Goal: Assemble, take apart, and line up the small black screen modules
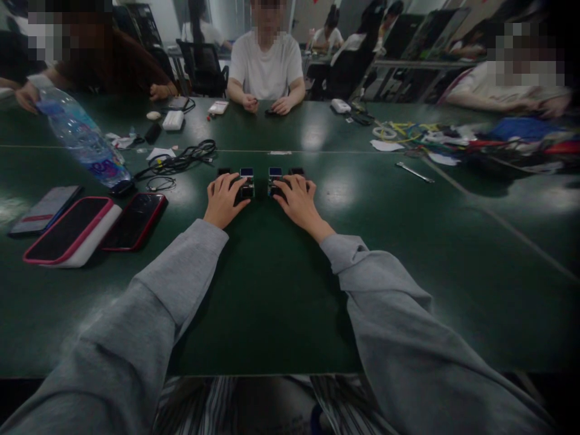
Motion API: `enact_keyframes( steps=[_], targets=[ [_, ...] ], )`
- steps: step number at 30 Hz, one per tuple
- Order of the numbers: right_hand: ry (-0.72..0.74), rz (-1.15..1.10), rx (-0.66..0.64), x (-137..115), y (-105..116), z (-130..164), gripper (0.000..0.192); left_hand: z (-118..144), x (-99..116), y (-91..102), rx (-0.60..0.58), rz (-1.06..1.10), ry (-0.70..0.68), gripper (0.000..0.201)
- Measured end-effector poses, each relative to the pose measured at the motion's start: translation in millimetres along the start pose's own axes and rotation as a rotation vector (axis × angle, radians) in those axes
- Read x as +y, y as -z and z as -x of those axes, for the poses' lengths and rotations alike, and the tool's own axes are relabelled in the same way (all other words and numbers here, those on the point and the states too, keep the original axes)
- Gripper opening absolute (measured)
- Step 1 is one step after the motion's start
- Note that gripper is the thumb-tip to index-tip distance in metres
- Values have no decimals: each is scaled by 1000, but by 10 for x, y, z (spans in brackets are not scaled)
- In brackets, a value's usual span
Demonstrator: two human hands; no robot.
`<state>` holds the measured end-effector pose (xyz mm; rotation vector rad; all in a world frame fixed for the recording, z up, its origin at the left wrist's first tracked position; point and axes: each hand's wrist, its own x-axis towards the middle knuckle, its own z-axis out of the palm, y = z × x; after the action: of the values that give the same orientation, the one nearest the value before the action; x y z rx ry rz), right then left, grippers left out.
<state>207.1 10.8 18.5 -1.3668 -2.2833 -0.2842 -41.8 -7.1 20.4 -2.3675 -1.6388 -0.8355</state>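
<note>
Two small screened devices (247, 173) sit side by side, well in from the near edge of the desk (272, 302). The left hand (225, 198) and right hand (296, 200) are apart, each curled over one, seemingly to steady it; how firmly, I can't tell. Toward the left edge lies a red-edged phone (136, 222), and beyond it a clear bottle (84, 136), its contents unclear from here.

Left of the wrench (414, 172), the left hand (226, 198) and right hand (296, 201) each partly hide 1 small device (247, 173); right of it, the cable heap (493, 145) blurs.
</note>
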Motion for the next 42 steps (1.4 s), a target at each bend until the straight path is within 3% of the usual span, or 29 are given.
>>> enact_keyframes(
  steps=[14,20,28,32,42],
  targets=[
    [-17,-28,-26,30,-17,-19,38,8,-23,-9,15,-40,24,54],
    [-36,-66,37,31,-12,-5,41,26,57,33,-8,-64,-91,48],
    [-372,-257,289,173,-34,-37,42,16,77,33,-59,-42,-88,49],
    [-473,-306,263,224,-55,-50,43,11,87,37,-78,-55,-107,49],
    [-478,-317,209,218,3,-34,42,-9,116,55,-121,-35,-107,48]
  ],
)
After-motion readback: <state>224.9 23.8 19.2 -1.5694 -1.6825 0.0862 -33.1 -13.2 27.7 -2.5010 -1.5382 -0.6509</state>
